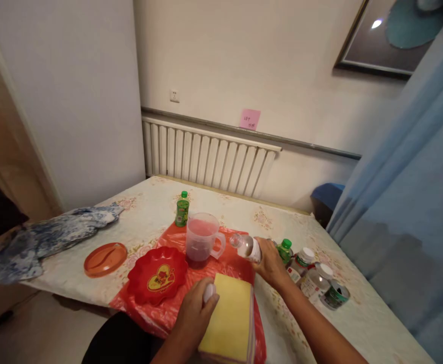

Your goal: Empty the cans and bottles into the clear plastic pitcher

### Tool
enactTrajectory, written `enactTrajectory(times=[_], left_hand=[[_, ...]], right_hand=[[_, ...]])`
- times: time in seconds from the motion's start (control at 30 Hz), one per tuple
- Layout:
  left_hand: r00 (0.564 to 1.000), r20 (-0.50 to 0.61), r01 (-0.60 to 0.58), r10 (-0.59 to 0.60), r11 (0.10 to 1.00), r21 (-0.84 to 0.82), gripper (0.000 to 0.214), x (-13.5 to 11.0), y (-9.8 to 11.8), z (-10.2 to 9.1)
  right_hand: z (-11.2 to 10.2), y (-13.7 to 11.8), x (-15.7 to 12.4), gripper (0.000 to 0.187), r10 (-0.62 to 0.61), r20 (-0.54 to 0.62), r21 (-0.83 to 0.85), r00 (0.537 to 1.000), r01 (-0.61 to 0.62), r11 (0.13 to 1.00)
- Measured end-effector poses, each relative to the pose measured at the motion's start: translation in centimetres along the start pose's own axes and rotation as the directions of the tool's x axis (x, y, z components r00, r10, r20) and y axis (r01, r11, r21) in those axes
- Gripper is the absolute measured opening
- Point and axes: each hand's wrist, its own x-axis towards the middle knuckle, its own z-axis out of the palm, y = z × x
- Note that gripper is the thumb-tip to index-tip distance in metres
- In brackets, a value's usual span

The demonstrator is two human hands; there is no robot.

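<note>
My right hand [269, 259] is wrapped round a clear plastic bottle [247, 247], tipped on its side with its uncapped mouth pointing left at the pitcher's handle. The translucent measuring pitcher [200, 242] stands upright on a red plastic sheet [240, 263]. Between the thumb and fingers of my left hand [195, 308] is a white bottle cap [208, 292]. That hand is beside a stack of yellow cloths [229, 313], partly overlapping its left edge. A red scalloped plate [138, 278] with a gold heart design lies left of the pitcher.
A green-capped bottle [182, 210] stands behind the pitcher. On the right are another green-capped bottle [285, 250], white-capped bottles [317, 283] and a green can [335, 294]. An orange lid [105, 259] and a blue-patterned cloth [62, 232] lie left. A radiator [206, 156] lines the wall.
</note>
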Motion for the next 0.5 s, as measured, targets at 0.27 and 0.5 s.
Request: enactTrajectory(times=[0.27, 0.5], left_hand=[[0.995, 0.048, 0.095, -0.092, 0.993, -0.073, 0.032, -1.2, -3.2, -0.2], [0.991, 0.028, 0.133, -0.131, 0.988, -0.082, 0.036, -1.3, -4.7, -0.1]], right_hand=[[-0.4, -0.1, 8.7, 0.055, -0.086, 0.106, -0.387, 0.991, 0.121, 0.914], [-0.9, -1.7, 12.1, 0.043, -0.171, 0.183, -0.5, 0.968, 0.242, 0.832]])
